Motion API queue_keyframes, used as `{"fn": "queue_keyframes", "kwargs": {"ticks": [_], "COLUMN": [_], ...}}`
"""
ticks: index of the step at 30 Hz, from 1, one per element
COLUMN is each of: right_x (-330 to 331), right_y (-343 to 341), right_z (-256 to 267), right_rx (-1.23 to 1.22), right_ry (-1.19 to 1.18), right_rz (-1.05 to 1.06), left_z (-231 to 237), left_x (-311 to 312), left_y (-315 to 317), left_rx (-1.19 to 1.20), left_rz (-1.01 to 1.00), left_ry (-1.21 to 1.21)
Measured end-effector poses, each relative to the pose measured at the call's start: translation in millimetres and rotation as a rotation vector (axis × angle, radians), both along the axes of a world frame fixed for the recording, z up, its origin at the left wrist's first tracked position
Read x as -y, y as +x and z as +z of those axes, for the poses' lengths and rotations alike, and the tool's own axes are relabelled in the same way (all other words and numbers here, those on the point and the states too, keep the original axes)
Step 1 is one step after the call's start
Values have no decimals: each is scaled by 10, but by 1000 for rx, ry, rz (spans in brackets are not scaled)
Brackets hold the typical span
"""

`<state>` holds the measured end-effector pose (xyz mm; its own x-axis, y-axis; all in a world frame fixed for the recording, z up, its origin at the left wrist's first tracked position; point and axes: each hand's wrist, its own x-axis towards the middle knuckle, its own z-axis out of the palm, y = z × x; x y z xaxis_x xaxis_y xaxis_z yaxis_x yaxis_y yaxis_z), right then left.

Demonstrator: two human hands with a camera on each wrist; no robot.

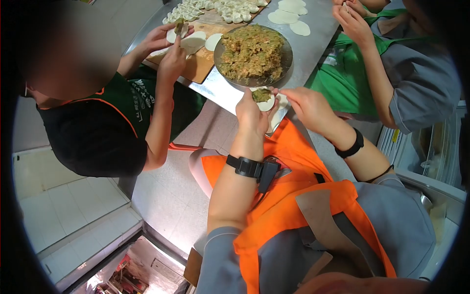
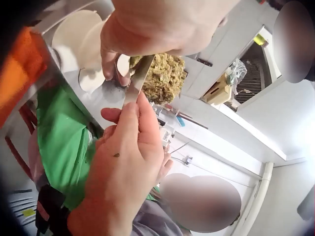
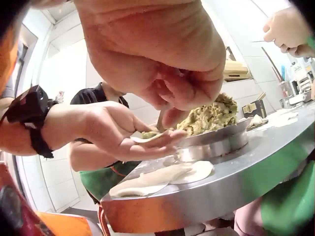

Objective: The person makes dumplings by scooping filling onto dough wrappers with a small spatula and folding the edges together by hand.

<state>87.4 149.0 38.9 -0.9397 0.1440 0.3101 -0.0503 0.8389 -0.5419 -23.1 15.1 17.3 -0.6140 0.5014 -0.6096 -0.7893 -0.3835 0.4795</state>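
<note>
Fingers of left hand: laid out, palm up, supporting the wrapper from beneath. Any tilt could let it slide.
Fingers of right hand: pinching a flat blade. Pressed too hard, its end could tear the dough.
Wrapper: on the left hand, near the table's edge. If dropped, it may miss the table; exact overhang cannot be told.
Filling portion: heaped on the wrapper. Spread to the rim, it would likely weaken a seal.
Bowl: just beyond the hands, mound piled high. A careless knock could spill some.
Spare wrappers: overlapping close to the table edge. They may stick together or be brushed off.
</note>
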Motion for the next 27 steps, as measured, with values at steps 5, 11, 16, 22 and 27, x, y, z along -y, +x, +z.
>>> {"fn": "queue_keyframes", "kwargs": {"ticks": [5, 11, 16, 22, 27], "right_x": [226, 302, 323, 215, 44], "right_y": [175, 236, 248, 218, 117], "right_z": [70, 158, 203, 266, 230], "right_rx": [-19, -77, -130, -99, -108], "right_ry": [23, 19, -8, -163, -119], "right_rz": [-6, -98, -37, -45, -202], "left_z": [92, 181, 205, 218, 241], "left_x": [128, 161, 168, 220, 285], "left_y": [134, 168, 188, 179, 167], "left_rx": [-28, -42, -26, -46, -69], "left_rz": [60, 197, 250, 213, 218], "left_ry": [109, 268, 353, 381, 313]}}
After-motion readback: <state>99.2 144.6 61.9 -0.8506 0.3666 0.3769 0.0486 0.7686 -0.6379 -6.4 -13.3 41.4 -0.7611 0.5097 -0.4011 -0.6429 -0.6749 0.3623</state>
